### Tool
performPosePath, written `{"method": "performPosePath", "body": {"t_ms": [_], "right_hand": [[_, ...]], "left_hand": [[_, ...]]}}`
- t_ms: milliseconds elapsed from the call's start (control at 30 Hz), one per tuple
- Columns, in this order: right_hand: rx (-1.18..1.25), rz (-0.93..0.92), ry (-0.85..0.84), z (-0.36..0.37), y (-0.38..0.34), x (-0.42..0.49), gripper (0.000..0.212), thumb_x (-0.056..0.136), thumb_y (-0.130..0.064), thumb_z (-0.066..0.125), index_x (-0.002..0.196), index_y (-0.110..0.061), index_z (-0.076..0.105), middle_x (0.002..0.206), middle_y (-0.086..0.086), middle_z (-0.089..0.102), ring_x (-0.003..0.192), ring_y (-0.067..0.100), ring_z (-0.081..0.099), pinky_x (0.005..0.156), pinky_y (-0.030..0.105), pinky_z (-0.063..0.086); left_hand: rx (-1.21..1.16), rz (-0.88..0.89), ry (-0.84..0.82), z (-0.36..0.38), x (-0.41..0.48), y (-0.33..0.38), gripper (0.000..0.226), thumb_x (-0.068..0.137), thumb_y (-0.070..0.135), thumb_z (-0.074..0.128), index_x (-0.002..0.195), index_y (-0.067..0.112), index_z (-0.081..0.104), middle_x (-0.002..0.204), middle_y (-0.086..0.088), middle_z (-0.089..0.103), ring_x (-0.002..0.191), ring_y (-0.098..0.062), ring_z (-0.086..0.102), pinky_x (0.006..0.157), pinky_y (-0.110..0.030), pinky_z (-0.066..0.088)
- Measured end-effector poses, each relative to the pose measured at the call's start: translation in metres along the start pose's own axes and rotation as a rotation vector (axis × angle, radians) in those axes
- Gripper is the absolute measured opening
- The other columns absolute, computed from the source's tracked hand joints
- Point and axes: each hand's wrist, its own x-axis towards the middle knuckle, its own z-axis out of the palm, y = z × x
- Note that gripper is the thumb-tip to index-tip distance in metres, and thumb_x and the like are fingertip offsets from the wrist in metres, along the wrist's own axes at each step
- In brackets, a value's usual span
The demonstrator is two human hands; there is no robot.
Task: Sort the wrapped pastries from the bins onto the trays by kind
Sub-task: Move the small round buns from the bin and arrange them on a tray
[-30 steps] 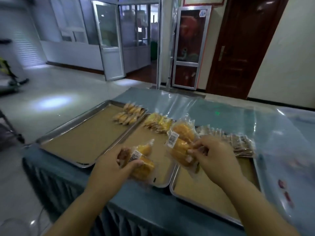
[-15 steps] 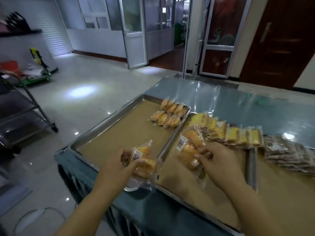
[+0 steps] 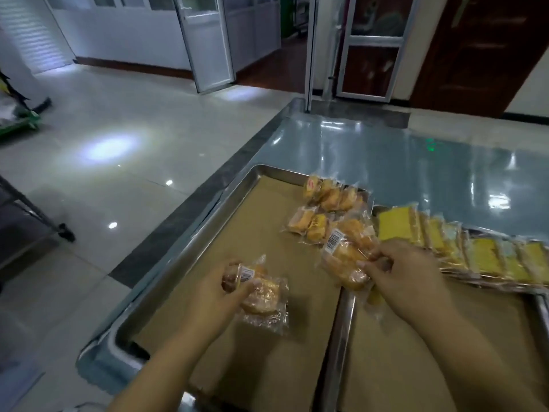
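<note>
My left hand (image 3: 212, 295) grips a clear-wrapped golden bun pack (image 3: 263, 295) over the left tray (image 3: 184, 260), which is lined with brown paper. My right hand (image 3: 401, 272) pinches a second golden bun pack (image 3: 346, 257) with a barcode label, held over the seam between the left tray and the middle tray (image 3: 344, 337). Several small wrapped golden buns (image 3: 323, 208) lie in two rows at the left tray's far right corner. A row of wrapped yellow cake slices (image 3: 457, 248) leans across the back of the middle tray.
The trays sit on a blue-grey table (image 3: 401, 162) under shiny plastic film, with its left edge next to a tiled floor. A dark wheeled cart (image 3: 32, 221) stands at the left. Glass doors and a brown door are behind the table.
My view has swung left, and the third tray with dark pastries has left the frame. Both hands have carried their bun packs left, toward the left tray.
</note>
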Motion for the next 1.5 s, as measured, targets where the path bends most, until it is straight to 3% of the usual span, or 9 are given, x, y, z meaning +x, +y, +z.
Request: {"method": "performPosePath", "body": {"t_ms": [133, 300, 433, 667, 900, 1033, 1133, 1233, 1500], "right_hand": [[-0.021, 0.103, 0.050, 0.029, -0.025, 0.036, 0.018, 0.076, -0.022, 0.075, 0.071, -0.024, 0.058, 0.071, -0.011, 0.051, 0.063, 0.001, 0.046, 0.052, 0.017, 0.027], [-0.083, 0.204, 0.108, 0.056, -0.048, 0.079, 0.017, 0.074, -0.016, 0.076, 0.071, -0.022, 0.060, 0.070, -0.005, 0.056, 0.061, 0.000, 0.047, 0.050, 0.017, 0.027], [-0.131, 0.242, 0.061, 0.067, -0.057, 0.107, 0.008, 0.077, -0.022, 0.071, 0.076, -0.019, 0.064, 0.077, -0.009, 0.058, 0.065, 0.004, 0.051, 0.052, 0.018, 0.038], [-0.184, 0.284, 0.070, 0.079, -0.056, 0.150, 0.012, 0.077, -0.026, 0.073, 0.072, -0.020, 0.064, 0.072, -0.013, 0.053, 0.063, 0.004, 0.049, 0.050, 0.016, 0.031], [-0.126, 0.308, 0.076, 0.089, -0.047, 0.163, 0.016, 0.073, -0.025, 0.076, 0.068, -0.031, 0.062, 0.069, -0.020, 0.055, 0.065, -0.003, 0.054, 0.044, 0.010, 0.036], [-0.090, 0.328, 0.094, 0.089, -0.036, 0.158, 0.022, 0.071, -0.023, 0.077, 0.067, -0.036, 0.059, 0.069, -0.020, 0.056, 0.075, -0.007, 0.055, 0.047, 0.010, 0.033], [-0.066, 0.333, 0.105, 0.089, -0.031, 0.156, 0.028, 0.071, -0.021, 0.077, 0.065, -0.039, 0.057, 0.070, -0.018, 0.058, 0.076, -0.008, 0.055, 0.046, 0.009, 0.033], [-0.036, 0.338, 0.122, 0.089, -0.027, 0.154, 0.031, 0.071, -0.020, 0.078, 0.064, -0.041, 0.057, 0.070, -0.018, 0.059, 0.075, -0.007, 0.057, 0.043, 0.012, 0.038], [-0.001, 0.351, 0.115, 0.089, -0.022, 0.150, 0.026, 0.071, -0.022, 0.077, 0.065, -0.041, 0.059, 0.072, -0.018, 0.060, 0.076, -0.007, 0.056, 0.050, 0.014, 0.037]], "left_hand": [[-0.019, 0.063, -0.133, -0.018, 0.080, -0.010, 0.034, 0.073, 0.054, 0.064, 0.103, 0.060, 0.051, 0.091, 0.026, 0.060, 0.078, 0.009, 0.062, 0.055, -0.010, 0.049], [-0.016, 0.157, -0.248, -0.017, 0.189, -0.013, 0.026, 0.081, 0.043, 0.065, 0.104, 0.041, 0.055, 0.094, 0.012, 0.065, 0.075, 0.004, 0.063, 0.058, -0.018, 0.052], [0.133, 0.227, -0.169, 0.003, 0.257, -0.015, 0.031, 0.080, 0.045, 0.066, 0.105, 0.036, 0.050, 0.095, 0.008, 0.057, 0.074, -0.006, 0.060, 0.064, -0.031, 0.055], [0.393, 0.391, -0.025, 0.060, 0.328, -0.025, 0.049, 0.079, 0.052, 0.063, 0.119, 0.034, 0.040, 0.115, -0.005, 0.044, 0.096, -0.018, 0.049, 0.069, -0.026, 0.041], [0.593, 0.708, -0.368, 0.087, 0.330, -0.049, 0.064, 0.074, 0.059, 0.060, 0.127, 0.032, 0.037, 0.118, -0.004, 0.036, 0.102, -0.018, 0.040, 0.078, -0.028, 0.045], [0.586, 0.679, -0.588, 0.080, 0.323, -0.057, 0.079, 0.068, 0.062, 0.061, 0.135, 0.039, 0.026, 0.141, 0.002, 0.013, 0.124, -0.023, 0.023, 0.093, -0.037, 0.042], [0.586, 0.736, -0.518, 0.075, 0.327, -0.053, 0.070, 0.070, 0.051, 0.068, 0.132, 0.032, 0.041, 0.141, -0.004, 0.022, 0.121, -0.023, 0.032, 0.087, -0.033, 0.042], [0.536, 0.794, -0.284, 0.073, 0.331, -0.049, 0.049, 0.067, 0.035, 0.076, 0.111, 0.017, 0.061, 0.112, -0.009, 0.051, 0.092, -0.021, 0.053, 0.063, -0.024, 0.041], [0.519, 0.574, -0.132, 0.107, 0.342, -0.037, 0.050, 0.071, 0.040, 0.075, 0.110, 0.027, 0.047, 0.106, -0.004, 0.039, 0.087, -0.015, 0.044, 0.061, -0.023, 0.043]]}}
